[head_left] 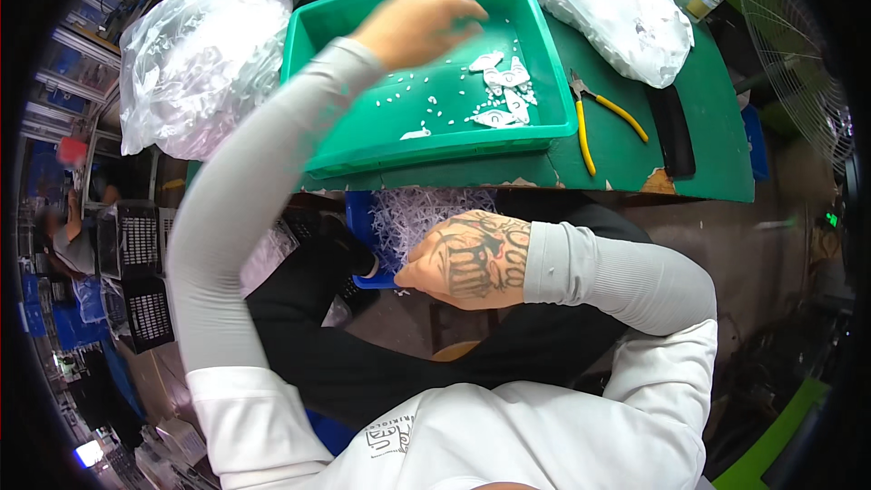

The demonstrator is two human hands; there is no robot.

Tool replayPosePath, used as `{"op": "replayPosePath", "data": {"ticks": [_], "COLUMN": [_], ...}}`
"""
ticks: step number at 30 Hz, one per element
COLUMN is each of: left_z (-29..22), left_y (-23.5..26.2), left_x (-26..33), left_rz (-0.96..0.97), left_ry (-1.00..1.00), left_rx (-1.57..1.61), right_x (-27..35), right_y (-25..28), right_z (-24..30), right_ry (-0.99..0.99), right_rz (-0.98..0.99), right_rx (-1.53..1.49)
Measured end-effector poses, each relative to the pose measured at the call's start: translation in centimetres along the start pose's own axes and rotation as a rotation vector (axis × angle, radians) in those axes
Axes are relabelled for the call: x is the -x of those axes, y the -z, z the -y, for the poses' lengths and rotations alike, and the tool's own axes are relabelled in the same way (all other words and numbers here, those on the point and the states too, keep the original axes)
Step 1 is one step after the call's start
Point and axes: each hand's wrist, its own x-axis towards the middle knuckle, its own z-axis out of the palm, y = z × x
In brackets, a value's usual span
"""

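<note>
My left hand (422, 25) is over the far part of a green tray (363, 156). Its fingers are bent and smeared by motion, so I cannot make out whether they hold anything. Inside the tray, several flat white plastic pieces (508, 91) lie in a loose pile at the right, with small white bits scattered across the bottom. My right hand (472, 259), tattooed on its back, is closed in front of the table edge, above a blue bin (360, 218). Whatever its fingers grip is hidden. Thin white plastic scraps (417, 218) fill the bin.
Yellow-handled cutting pliers (583, 122) lie opened on the green table (726, 150), beside a black strip-shaped object (671, 132). Clear bags of white pieces stand left (204, 63) and right (617, 9) of the tray. Black crates (141, 240) are stacked at the left; a fan (803, 45) stands far right.
</note>
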Motion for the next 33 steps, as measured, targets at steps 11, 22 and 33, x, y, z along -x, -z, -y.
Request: {"op": "replayPosePath", "data": {"ticks": [11,22,33], "left_z": [-2.2,-13.0,-13.7], "left_y": [2.4,10.0,11.0], "left_x": [4.6,13.2,15.3], "left_rz": [-0.007,-0.151,-0.443], "left_ry": [0.606,0.800,0.761], "left_rx": [0.835,1.399,1.394], "right_x": [0.9,0.1,1.6], "right_y": [0.3,2.6,3.5], "right_z": [-1.6,-1.0,-0.8], "right_ry": [0.164,0.114,0.075], "right_rz": [-0.472,-0.992,-1.134], "right_rx": [-0.093,-0.554,-0.112]}}
